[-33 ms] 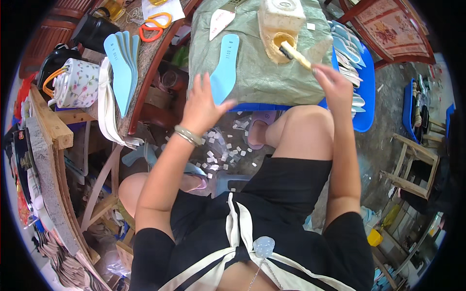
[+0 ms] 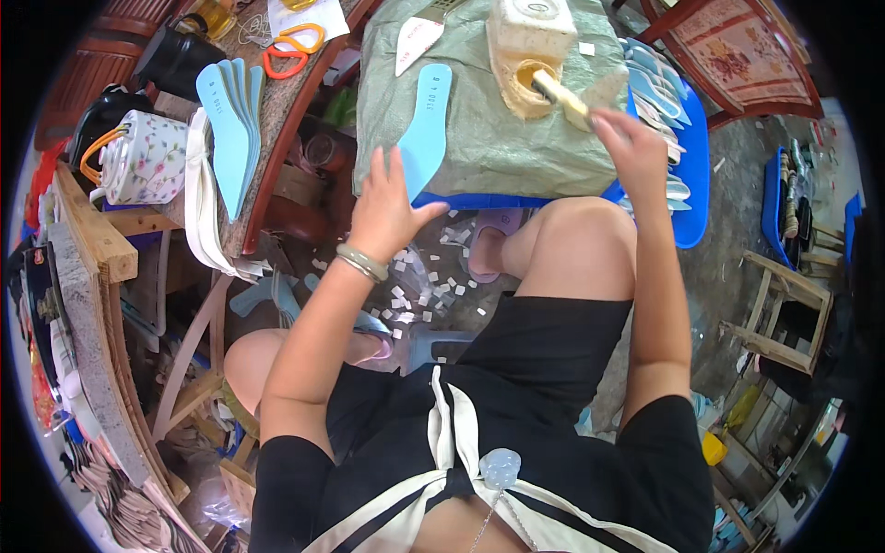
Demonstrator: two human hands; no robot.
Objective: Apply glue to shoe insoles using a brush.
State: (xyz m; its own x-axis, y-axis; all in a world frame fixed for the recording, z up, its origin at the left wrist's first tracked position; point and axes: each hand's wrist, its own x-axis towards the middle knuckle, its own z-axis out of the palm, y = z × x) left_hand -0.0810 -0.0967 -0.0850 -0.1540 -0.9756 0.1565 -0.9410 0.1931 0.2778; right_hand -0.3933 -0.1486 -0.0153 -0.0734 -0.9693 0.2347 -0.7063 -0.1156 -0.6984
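Observation:
My right hand [image 2: 631, 152] grips a brush [image 2: 564, 100] by the end of its pale handle. The brush's dark end is at the round opening of a crusted, cream-coloured plastic container [image 2: 533, 41], whose inside looks yellowish. My left hand [image 2: 389, 205] has its fingers spread. It is at the lower end of a light blue insole-shaped piece [image 2: 431, 111] that lies on a green woven sheet [image 2: 479, 157]. Whether the fingers press on the piece or hover over it, I cannot tell. A white pointed piece [image 2: 419, 39] lies beyond it on the sheet.
On the left table lie orange-handled scissors [image 2: 288, 63], stacked blue insole pieces [image 2: 226, 120] and white strips [image 2: 205, 212], beside a floral pot [image 2: 146, 157]. A blue basin [image 2: 696, 175] with more pieces stands right. White scraps [image 2: 433, 293] litter the floor near a wooden stool [image 2: 784, 309].
My left hand has moved slightly toward me, its fingers still spread. The brush has shifted a little at the container's opening, still in my right hand.

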